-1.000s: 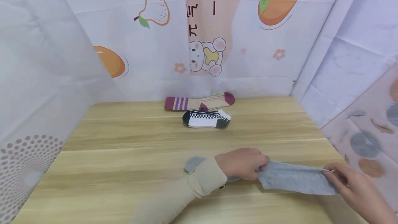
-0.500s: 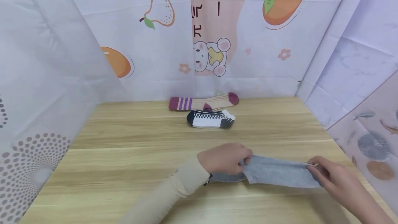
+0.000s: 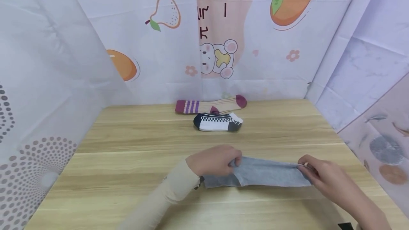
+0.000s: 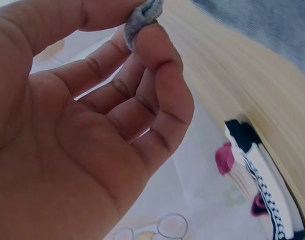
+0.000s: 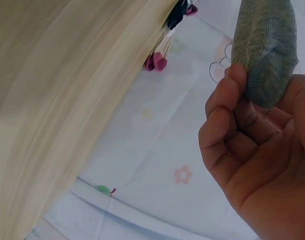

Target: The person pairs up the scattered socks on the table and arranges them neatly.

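A grey sock [image 3: 271, 171] stretches sideways between both hands, just over the front of the table. My left hand [image 3: 213, 160] pinches its upper edge partway along. In the left wrist view a small fold of the grey sock [image 4: 142, 20] sits between thumb and forefinger. My right hand [image 3: 330, 177] grips the sock's right end between thumb and fingers, and the right wrist view shows that ribbed end [image 5: 267, 55] close up. Part of the sock, left of the pinch, hangs behind the left hand and sleeve.
A white sock with black checks [image 3: 215, 122] lies toward the back of the wooden table [image 3: 137, 144]. Just behind it is a cream sock [image 3: 220, 105] with maroon ends and purple stripes. Printed curtains [image 3: 153, 56] enclose the table at the back and sides.
Both hands have carried the grey sock leftward, holding it spread between them. The two socks at the back stay where they were; the head view has shifted slightly.
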Motion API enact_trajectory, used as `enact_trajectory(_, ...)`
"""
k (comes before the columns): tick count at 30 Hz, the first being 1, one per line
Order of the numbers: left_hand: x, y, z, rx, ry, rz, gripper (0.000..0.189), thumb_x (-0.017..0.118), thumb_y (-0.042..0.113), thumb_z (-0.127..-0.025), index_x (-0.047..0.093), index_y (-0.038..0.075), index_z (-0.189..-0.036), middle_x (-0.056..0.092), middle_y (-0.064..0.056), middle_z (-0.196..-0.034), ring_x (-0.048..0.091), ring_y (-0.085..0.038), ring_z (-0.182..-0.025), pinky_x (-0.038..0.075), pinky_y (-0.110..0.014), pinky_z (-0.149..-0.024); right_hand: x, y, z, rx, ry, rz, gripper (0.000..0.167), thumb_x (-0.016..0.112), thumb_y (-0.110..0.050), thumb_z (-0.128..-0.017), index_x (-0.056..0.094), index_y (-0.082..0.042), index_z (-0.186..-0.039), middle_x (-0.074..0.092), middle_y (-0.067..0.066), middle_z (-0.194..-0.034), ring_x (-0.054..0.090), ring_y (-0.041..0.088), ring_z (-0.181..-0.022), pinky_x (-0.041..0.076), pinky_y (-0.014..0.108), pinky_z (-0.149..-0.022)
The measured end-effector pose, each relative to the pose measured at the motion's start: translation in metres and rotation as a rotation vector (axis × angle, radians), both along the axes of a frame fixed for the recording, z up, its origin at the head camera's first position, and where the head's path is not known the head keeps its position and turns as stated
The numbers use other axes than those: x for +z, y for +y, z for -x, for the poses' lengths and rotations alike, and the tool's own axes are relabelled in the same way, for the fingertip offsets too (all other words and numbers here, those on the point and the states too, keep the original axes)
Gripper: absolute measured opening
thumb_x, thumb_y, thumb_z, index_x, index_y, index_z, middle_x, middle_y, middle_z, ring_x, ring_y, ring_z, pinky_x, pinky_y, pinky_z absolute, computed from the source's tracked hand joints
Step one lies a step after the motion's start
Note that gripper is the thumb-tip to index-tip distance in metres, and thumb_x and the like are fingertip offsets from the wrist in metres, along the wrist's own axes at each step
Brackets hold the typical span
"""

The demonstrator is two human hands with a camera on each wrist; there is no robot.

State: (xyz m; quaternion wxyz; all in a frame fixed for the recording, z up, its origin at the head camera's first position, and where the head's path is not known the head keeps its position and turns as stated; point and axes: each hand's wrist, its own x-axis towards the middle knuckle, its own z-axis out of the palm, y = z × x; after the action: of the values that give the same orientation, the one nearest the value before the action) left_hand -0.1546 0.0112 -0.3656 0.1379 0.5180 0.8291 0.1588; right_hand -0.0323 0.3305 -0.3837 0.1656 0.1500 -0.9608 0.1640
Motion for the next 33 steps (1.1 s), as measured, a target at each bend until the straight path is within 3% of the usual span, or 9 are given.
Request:
enact_trajectory(7, -0.004, -0.020, 0.003, 0.041, -0.021, 0.015, 0.014, 0.071, 0.006, -0.084, 0.065, 0.013, -0.094, 0.057, 0.007, -0.083, 0.050, -0.007, -0.078, 0.044, -0.017, -0.073, 0.000, -0.018, 0.016, 0.095, 0.017, -0.011, 0.027, 0.077, -0.002, -0.082, 0.062, -0.022, -0.092, 0.033, -0.025, -0.062, 0.029, -0.008, -0.053, 0.030, 0.019, -0.048)
enact_trajectory(15, -0.008, -0.045, 0.005, 0.138, -0.072, 0.063, 0.014, 0.072, 0.007, -0.085, 0.065, 0.013, -0.095, 0.058, 0.006, -0.086, 0.051, -0.009, -0.078, 0.046, -0.020, -0.073, 0.000, -0.042, 0.036, 0.207, 0.054, -0.042, 0.031, 0.080, -0.001, -0.078, 0.060, -0.022, -0.089, 0.046, -0.024, -0.066, 0.036, -0.008, -0.057, 0.036, 0.019, -0.051)
enact_trajectory(23, -0.011, -0.073, 0.006, 0.210, -0.078, 0.072, 0.014, 0.070, 0.004, -0.084, 0.064, 0.014, -0.092, 0.058, 0.006, -0.086, 0.052, -0.009, -0.080, 0.048, -0.023, -0.076, -0.007, -0.066, 0.059, 0.283, 0.072, -0.092, 0.027, 0.080, -0.006, -0.079, 0.060, -0.022, -0.086, 0.049, -0.022, -0.066, 0.039, -0.006, -0.058, 0.039, 0.023, -0.050)
enact_trajectory(33, -0.009, -0.089, 0.002, 0.257, -0.123, 0.124, 0.018, 0.069, -0.001, -0.081, 0.065, 0.014, -0.089, 0.060, 0.008, -0.084, 0.054, -0.007, -0.078, 0.050, -0.023, -0.075, -0.019, -0.089, 0.069, 0.316, -0.031, -0.114, 0.020, 0.077, -0.010, -0.084, 0.059, -0.020, -0.085, 0.048, -0.020, -0.063, 0.039, -0.004, -0.055, 0.040, 0.025, -0.050)
